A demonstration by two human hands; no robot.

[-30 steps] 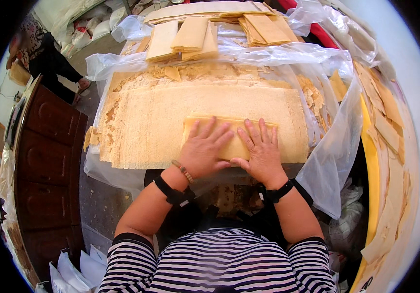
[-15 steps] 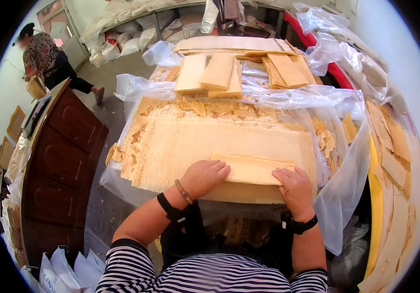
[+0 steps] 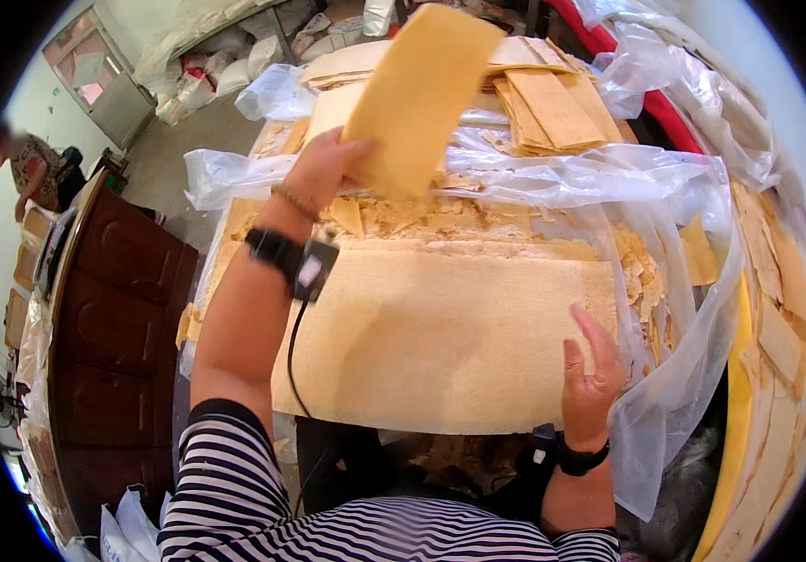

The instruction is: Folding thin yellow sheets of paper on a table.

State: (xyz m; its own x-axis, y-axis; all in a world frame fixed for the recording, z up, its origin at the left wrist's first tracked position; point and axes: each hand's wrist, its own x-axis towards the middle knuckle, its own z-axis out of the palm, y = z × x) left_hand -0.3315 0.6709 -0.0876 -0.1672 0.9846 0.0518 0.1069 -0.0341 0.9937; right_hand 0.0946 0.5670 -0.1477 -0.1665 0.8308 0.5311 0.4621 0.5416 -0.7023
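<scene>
Out over the far end of the table, my left hand (image 3: 326,170) grips a folded thin tan sheet (image 3: 426,94), flatbread-like, by its lower left edge. The sheet is raised and tilted, and hides part of the folded pieces behind it. Near me lies a large flat pale sheet (image 3: 440,328), its front edge reaching the table's near side. My right hand (image 3: 593,382) hovers over that sheet's right end, fingers apart and holding nothing. Behind are more folded tan sheets (image 3: 557,108) in a pile.
Clear plastic film (image 3: 674,375) drapes over the table's right side, beside broken flakes (image 3: 640,272). A dark wooden cabinet (image 3: 112,347) stands at left, with a person (image 3: 36,178) behind it. Tan pieces (image 3: 777,332) lie along the right wall.
My left hand has lifted the folded sheet from the near edge and carried it forward. My right hand has let go of it. The person at left has moved further left.
</scene>
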